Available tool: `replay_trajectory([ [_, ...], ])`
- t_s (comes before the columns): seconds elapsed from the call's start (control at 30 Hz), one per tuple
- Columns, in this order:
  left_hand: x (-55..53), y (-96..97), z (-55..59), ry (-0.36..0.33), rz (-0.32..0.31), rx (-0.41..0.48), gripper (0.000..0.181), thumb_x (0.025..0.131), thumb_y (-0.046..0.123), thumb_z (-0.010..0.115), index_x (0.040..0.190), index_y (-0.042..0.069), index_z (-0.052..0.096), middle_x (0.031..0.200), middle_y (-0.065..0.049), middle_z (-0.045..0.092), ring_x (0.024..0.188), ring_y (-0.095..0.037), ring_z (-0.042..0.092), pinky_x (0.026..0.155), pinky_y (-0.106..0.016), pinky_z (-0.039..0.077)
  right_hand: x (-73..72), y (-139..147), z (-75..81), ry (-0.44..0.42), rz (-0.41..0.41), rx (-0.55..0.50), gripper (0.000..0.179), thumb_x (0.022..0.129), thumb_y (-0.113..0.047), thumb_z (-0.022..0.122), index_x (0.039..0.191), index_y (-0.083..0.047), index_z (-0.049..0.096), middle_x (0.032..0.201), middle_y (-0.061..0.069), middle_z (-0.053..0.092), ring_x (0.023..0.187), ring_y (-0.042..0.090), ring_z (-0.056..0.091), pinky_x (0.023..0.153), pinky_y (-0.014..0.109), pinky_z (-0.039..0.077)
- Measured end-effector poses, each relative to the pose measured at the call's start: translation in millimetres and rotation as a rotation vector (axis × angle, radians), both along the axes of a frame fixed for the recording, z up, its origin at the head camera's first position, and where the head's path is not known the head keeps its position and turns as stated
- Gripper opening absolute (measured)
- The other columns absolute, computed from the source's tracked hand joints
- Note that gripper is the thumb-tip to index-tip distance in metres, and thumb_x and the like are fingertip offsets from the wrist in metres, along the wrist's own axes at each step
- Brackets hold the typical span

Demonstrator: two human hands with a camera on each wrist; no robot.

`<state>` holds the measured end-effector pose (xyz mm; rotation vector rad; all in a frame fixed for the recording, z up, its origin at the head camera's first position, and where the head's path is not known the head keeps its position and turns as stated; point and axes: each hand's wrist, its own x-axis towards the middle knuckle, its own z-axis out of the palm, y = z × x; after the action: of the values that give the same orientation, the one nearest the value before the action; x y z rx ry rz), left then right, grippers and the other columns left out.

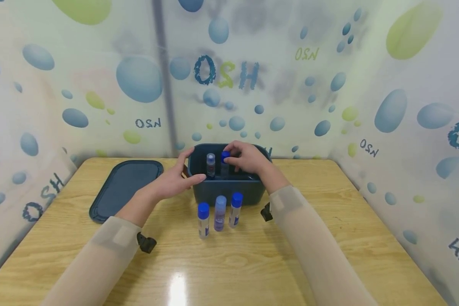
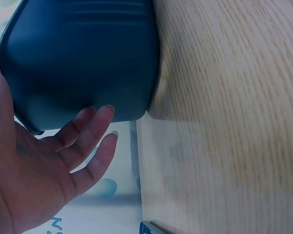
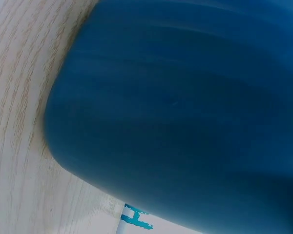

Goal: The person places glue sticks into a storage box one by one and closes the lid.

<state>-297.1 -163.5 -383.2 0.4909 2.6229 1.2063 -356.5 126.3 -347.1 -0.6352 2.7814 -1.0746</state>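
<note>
A dark blue storage bin stands at the back of the table. My left hand rests at its left end, thumb over the front rim; in the left wrist view the other fingers are loosely extended near its side wall. Inside the bin, my right hand pinches the blue cap of a glue stick, whose lower part is in shadow. Left of it in the bin stands a clear-capped glue stick. The right wrist view shows only the bin wall, with the hand out of sight.
In front of the bin, two blue-capped glue sticks stand upright with a translucent purple one between them. A dark lid lies flat at the left. Behind the wooden table hangs a patterned curtain.
</note>
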Motion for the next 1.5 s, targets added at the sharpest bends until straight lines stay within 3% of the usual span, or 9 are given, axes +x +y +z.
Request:
replay_trajectory([
  [0.4,-1.3,-0.2,-1.0,0.007,-0.004,-0.004,0.108,0.102,0.072,0.064,0.175,0.04,-0.009,0.119,-0.018,0.066,0.1,-0.033,0.073,0.091,-0.046,0.06,0.3,-0.7,0.2,-0.009,-0.006,0.012,0.031,0.108,-0.028,0.073,0.137,-0.018,0.067,0.129,0.009,0.074,0.077,0.023,0.074,0.084,0.04,0.063],
  [1.0,-0.2,0.4,-0.7,0.012,-0.003,0.001,0.107,0.103,0.07,0.064,0.175,0.039,-0.008,0.118,-0.017,0.066,0.101,-0.034,0.073,0.092,-0.045,0.059,1.2,-0.2,0.9,-0.023,0.005,0.007,0.036,0.108,-0.029,0.073,0.142,-0.019,0.066,0.13,0.01,0.074,0.077,0.023,0.073,0.075,0.036,0.062],
  [1.5,-0.4,-0.2,-1.4,0.02,-0.004,-0.004,0.107,0.103,0.071,0.063,0.175,0.039,-0.009,0.117,-0.017,0.067,0.102,-0.035,0.073,0.09,-0.044,0.059,1.1,0.3,3.0,-0.009,-0.015,-0.023,0.036,0.108,-0.029,0.073,0.141,-0.018,0.067,0.134,0.009,0.074,0.078,0.023,0.074,0.08,0.039,0.062],
])
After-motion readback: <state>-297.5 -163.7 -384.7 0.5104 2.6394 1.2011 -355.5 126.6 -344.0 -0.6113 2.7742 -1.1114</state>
